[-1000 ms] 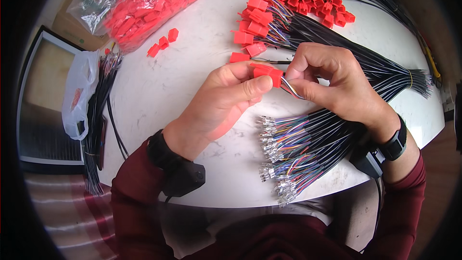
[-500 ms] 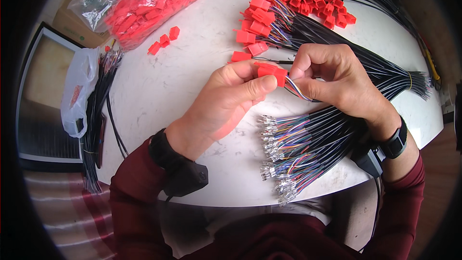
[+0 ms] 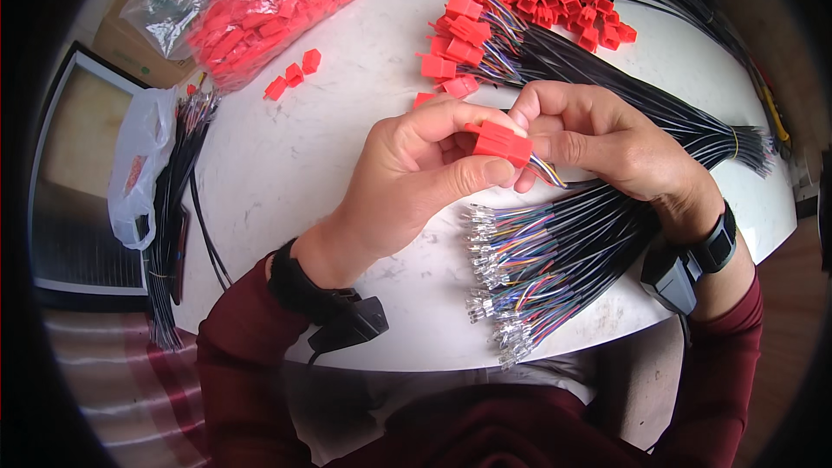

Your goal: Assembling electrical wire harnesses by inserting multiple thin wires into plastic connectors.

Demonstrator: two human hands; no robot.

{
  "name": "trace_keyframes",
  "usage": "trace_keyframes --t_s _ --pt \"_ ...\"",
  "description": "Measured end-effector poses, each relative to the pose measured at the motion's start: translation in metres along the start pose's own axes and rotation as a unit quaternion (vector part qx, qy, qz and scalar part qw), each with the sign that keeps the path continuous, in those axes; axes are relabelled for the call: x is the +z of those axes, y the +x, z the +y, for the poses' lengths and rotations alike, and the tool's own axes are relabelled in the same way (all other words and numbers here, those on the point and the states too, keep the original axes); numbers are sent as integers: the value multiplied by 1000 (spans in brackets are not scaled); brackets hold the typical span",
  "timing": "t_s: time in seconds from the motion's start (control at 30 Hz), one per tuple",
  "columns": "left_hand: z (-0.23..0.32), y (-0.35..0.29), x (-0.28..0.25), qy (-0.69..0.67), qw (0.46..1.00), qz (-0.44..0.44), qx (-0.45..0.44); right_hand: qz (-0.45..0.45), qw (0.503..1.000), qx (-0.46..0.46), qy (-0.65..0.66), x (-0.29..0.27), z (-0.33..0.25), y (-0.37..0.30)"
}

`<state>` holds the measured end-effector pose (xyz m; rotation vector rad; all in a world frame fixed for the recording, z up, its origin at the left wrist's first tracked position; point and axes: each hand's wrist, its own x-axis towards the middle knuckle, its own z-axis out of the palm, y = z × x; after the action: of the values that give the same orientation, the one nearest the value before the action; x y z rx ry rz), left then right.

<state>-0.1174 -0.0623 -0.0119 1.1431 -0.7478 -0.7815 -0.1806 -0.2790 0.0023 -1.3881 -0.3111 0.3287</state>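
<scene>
A red plastic connector housing is between my hands above the table. My left hand is closed on it, thumb below and fingers above and behind. Thin coloured wires come out of the housing's right end. There my right hand is closed in a pinch on the wires; its fingertips partly hide the grip. Below lies a bundle of black cables, its bare metal terminals fanned toward the left. Beyond my hands, a tied cable bundle has red housings on its left ends.
On the white table, a heap of red housings lies at the back. A clear bag of housings is at back left, with three loose housings nearby. Another cable bundle hangs over the left edge beside a white plastic bag.
The housing has moved slightly right and down and turned a little in my left hand. My right fingers have come up against its wire end.
</scene>
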Motion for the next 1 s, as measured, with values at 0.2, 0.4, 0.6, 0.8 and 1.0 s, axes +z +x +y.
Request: trace_keyframes --t_s 0.2,0.4,0.6,0.8,1.0 --pt "-1 0 -1 221 962 16 158 8 998 -8 58 -9 4 1" --pt "-1 -2 -8 222 968 28 116 57 997 -9 43 -7 3 5" --pt "2 -2 -8 158 983 26 87 79 996 9 42 -6 0 4" --pt "1 -2 -8 131 989 48 43 109 993 19 53 -4 0 3" --pt "-1 1 -11 115 992 52 26 121 990 23 69 -3 -1 2"
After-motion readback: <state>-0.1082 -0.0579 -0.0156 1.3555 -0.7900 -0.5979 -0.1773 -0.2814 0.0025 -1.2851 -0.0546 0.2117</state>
